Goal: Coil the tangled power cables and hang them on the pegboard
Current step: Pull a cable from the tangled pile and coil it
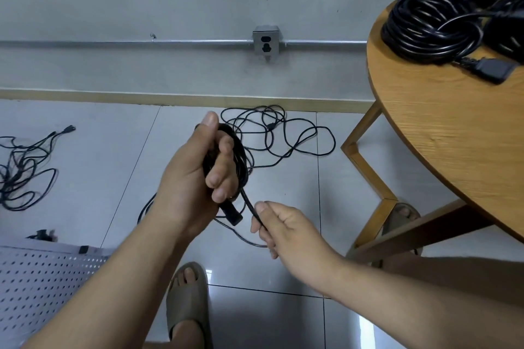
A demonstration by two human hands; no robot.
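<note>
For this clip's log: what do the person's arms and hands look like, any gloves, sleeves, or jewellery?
Both arms are bare all the way to the frame edge, with no sleeves showing. The left hand and the right hand wear no gloves, and no rings, watch or wristband are visible. Fingernails are short and unpainted. No markings or tattoos can be seen on either forearm.
</note>
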